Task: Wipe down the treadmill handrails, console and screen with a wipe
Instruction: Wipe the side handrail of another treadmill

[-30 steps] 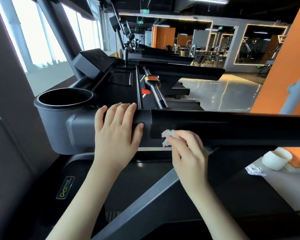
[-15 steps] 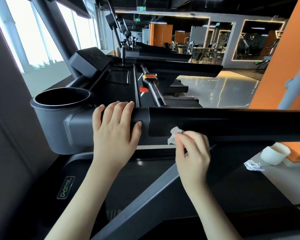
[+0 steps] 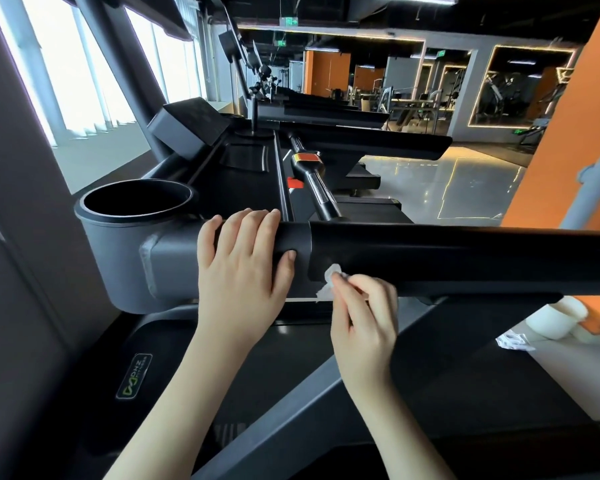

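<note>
A thick black handrail runs across the view from the grey console arm to the right edge. My left hand lies over the rail's left end, fingers draped across the top and thumb on the near face. My right hand pinches a small crumpled white wipe and holds it against the lower near face of the rail, just right of my left thumb. The console tray stretches away behind the rail. The screen is out of view.
A grey cup holder sits at the left end of the arm. A white cup and a crumpled white paper lie on a ledge at the right. More treadmills stand beyond, windows at the left, an orange pillar at the right.
My right hand slid the wipe along the rail's near face, a little to the right and back left toward my left thumb. My left hand stayed on the rail.
</note>
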A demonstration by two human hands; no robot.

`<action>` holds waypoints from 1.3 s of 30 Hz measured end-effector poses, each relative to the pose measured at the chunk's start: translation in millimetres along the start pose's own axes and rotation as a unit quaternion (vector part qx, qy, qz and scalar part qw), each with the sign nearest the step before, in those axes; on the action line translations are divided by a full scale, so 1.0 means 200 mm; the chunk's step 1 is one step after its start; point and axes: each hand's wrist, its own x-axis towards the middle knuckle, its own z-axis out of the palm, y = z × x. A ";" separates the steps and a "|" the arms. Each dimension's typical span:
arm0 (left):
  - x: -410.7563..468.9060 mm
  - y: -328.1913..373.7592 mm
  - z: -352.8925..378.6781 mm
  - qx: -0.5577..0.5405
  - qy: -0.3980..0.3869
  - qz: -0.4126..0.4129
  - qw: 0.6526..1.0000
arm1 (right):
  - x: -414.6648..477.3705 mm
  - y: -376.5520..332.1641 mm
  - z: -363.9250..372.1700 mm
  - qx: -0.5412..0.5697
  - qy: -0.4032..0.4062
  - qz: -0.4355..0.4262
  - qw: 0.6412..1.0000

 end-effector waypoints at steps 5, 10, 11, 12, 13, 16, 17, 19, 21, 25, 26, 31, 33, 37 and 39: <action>0.00 0.00 0.00 -0.003 0.001 -0.002 1.000 | 0.23 -0.01 0.00 0.002 0.004 -0.001 1.000; 0.00 0.00 0.00 -0.002 0.000 -0.002 1.000 | 0.44 -0.04 0.05 0.036 -0.117 0.013 0.992; 0.00 0.00 0.00 -0.003 0.000 -0.001 1.000 | 0.48 -0.05 0.04 0.043 -0.141 0.016 0.989; 0.00 0.00 0.00 -0.004 -0.001 -0.001 1.000 | 0.51 -0.05 0.03 0.037 -0.167 0.031 0.985; 0.00 0.00 0.00 -0.005 -0.001 0.000 1.000 | 0.56 -0.05 0.03 0.020 -0.201 0.061 0.978; 0.00 0.00 0.00 -0.006 0.003 0.000 1.000 | 0.69 -0.02 0.11 -0.058 -0.361 0.142 0.920; 0.00 0.00 0.00 -0.006 0.003 0.000 1.000 | 0.72 -0.01 0.14 -0.069 -0.411 0.161 0.895; 0.00 0.00 0.00 -0.007 0.002 0.001 1.000 | 0.77 0.01 0.21 -0.059 -0.481 0.183 0.855; 0.00 0.00 -0.01 -0.005 -0.003 0.002 1.000 | 0.78 0.02 0.20 -0.035 -0.520 0.178 0.835; 0.00 0.00 -0.01 -0.005 -0.014 -0.001 1.000 | 0.80 0.03 0.16 0.025 -0.534 0.198 0.822; 0.00 0.00 -0.01 -0.005 -0.013 -0.002 1.000 | 0.81 0.02 0.18 0.009 -0.549 0.200 0.811; 0.00 -0.01 -0.02 -0.009 -0.016 0.003 1.000 | 0.81 -0.02 0.23 0.007 -0.564 0.188 0.804; 0.01 -0.01 -0.02 -0.018 -0.021 0.001 1.000 | 0.77 -0.02 0.15 0.058 -0.508 0.188 0.839; 0.00 -0.05 -0.04 -0.022 -0.037 -0.014 0.999 | 0.72 -0.02 0.03 0.117 -0.430 0.202 0.872; 0.00 -0.07 -0.05 -0.005 -0.044 -0.021 0.999 | 0.70 0.00 0.05 0.081 -0.393 0.221 0.889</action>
